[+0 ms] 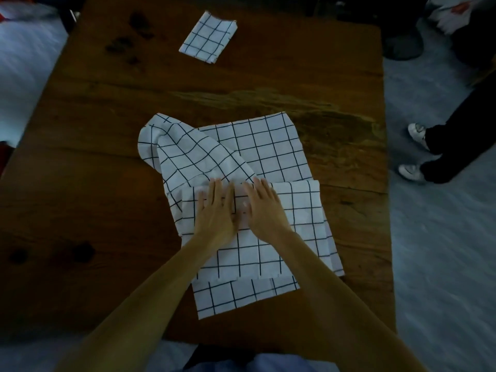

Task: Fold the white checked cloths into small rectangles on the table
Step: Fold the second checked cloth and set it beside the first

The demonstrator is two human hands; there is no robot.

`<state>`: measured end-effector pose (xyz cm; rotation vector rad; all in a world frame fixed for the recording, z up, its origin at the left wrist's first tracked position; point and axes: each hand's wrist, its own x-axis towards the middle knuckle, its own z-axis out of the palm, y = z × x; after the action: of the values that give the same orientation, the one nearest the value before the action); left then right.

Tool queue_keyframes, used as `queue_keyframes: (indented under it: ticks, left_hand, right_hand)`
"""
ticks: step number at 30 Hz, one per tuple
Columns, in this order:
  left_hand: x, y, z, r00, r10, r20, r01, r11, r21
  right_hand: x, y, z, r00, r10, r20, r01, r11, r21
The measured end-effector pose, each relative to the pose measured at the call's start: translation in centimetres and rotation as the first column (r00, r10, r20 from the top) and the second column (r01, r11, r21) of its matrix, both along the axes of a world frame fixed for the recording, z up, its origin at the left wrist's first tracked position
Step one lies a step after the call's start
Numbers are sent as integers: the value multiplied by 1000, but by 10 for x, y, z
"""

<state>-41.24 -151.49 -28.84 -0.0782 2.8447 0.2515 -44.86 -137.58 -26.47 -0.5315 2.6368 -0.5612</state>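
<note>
Flat, both hands (214, 208) (264, 208) press open-palmed on the large cloth (268, 157), gripping nothing

Its long axis runs near-to-far; bare surface (94, 183) lies left; folded cloth (208, 37) sits far away.

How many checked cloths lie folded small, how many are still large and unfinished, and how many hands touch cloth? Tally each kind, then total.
Folded small cloth: 1
Large unfinished cloth: 1
Hands on cloth, left hand and right hand: 2
Total: 4

The scene is dimly lit and underexposed. Soft glare is seen across the middle of the wooden surface (268, 100). Edges are bowed by wide-angle distortion, and the floor (442, 264) and corners are smeared with blur.
</note>
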Motion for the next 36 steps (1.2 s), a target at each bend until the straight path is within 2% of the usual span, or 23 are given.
queue_keyframes:
  ticks: [4,6,10,12,14,16,18,22,25,27,29,31,36]
  left_hand:
    - [18,-23,-24,996,23,89,-17,998,-65]
    - [26,-34,-29,993,31,114,-21,996,-85]
    - [24,-31,-20,996,90,-12,-90,996,3]
    - [14,-18,-20,996,32,-79,-27,998,56]
    - [3,-5,-27,996,-4,-84,11,997,80]
    - [0,-5,-35,999,27,-35,-26,999,47]
    - [6,-20,-43,999,46,-4,-46,999,-20]
    - [19,-52,-40,997,64,-53,-67,997,-45]
    - [15,-44,-33,993,97,-71,-101,993,-56]
    - [6,-24,-27,995,57,-87,-55,998,23]
    - [-4,1,-27,993,-53,-101,65,991,118]
    - [-9,15,-32,994,-80,-79,91,983,159]
    - [12,-40,-44,1000,19,-13,-19,1000,-20]
  right_hand:
    - [1,0,-33,998,53,46,-58,994,95]
    - [6,9,-46,995,94,19,-95,985,142]
    - [7,17,-53,993,114,-45,-106,983,147]
    - [6,7,-53,987,157,-37,-152,981,119]
    - [6,-7,-54,979,204,-10,-202,974,107]
    - [6,-8,-59,985,173,-19,-169,977,132]
    - [1,13,-63,995,77,-57,-66,983,173]
    - [-7,68,-60,995,-53,-89,72,972,223]
    - [-9,65,-55,988,-105,-109,128,966,224]
    - [-7,48,-49,990,-72,-120,92,981,169]
    - [-3,23,-46,994,72,-81,-64,993,101]
    - [1,3,-49,989,141,-42,-138,988,67]
    - [-12,51,-65,994,-19,-107,36,985,167]
